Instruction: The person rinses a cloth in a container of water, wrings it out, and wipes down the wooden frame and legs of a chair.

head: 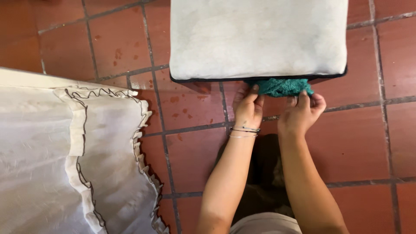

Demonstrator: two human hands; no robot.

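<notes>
Both hands grip a green cloth at the near edge of a white cushion.

Left hand point(248, 107), fingers curled, pinches the cloth point(280, 86) at its left end; right hand point(302, 113), likewise closed, holds its right end. The cloth is bunched under the cushion point(258, 38), on the red tile floor point(364, 143). Judged step: cloth pressed along the cushion's edge, both grips even. White ruffled fabric point(56, 151) lies well apart, far left.
</notes>
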